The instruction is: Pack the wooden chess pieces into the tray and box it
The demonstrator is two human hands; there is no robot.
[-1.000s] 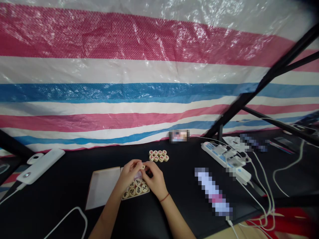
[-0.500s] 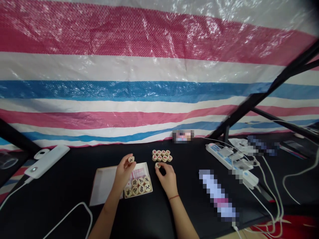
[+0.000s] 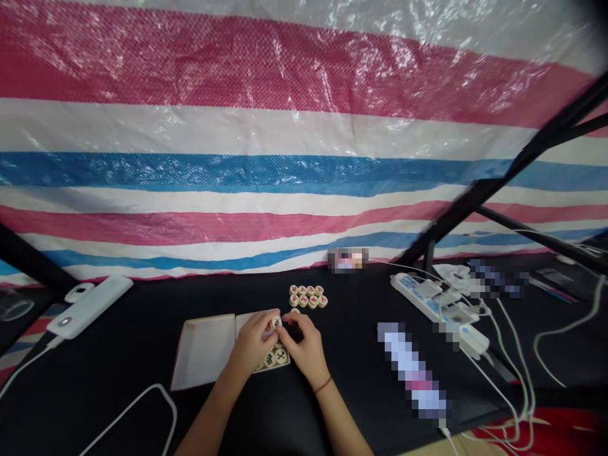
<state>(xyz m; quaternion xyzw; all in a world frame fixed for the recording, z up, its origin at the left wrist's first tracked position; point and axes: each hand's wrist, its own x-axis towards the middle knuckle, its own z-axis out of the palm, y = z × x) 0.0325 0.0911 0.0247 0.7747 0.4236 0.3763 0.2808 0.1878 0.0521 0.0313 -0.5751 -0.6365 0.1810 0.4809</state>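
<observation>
My left hand (image 3: 256, 335) is closed on a round, pale Chinese chess piece (image 3: 277, 322) with a black character, above the right part of an open box. My right hand (image 3: 304, 345) is beside it, thumb and fingers apart, the thumb close to that piece; I cannot tell whether they touch. Below both hands, the box (image 3: 259, 372) holds more black-lettered pieces (image 3: 270, 359), partly hidden. Just beyond my right fingers lies a single piece (image 3: 295, 311), half covered. Behind it stand two rows of pieces with red characters (image 3: 311, 291).
Left of the box lies its white open lid (image 3: 204, 351). A white device (image 3: 90, 307) with a cable sits at the far left. On the right are a blurred phone-like object (image 3: 413, 370) and a power strip (image 3: 439, 316) with trailing cables. Striped sheeting (image 3: 285, 171) hangs behind.
My left hand has moved right with its piece. My right hand has let go of the piece beside the red rows and come left and nearer, up to my left hand.
</observation>
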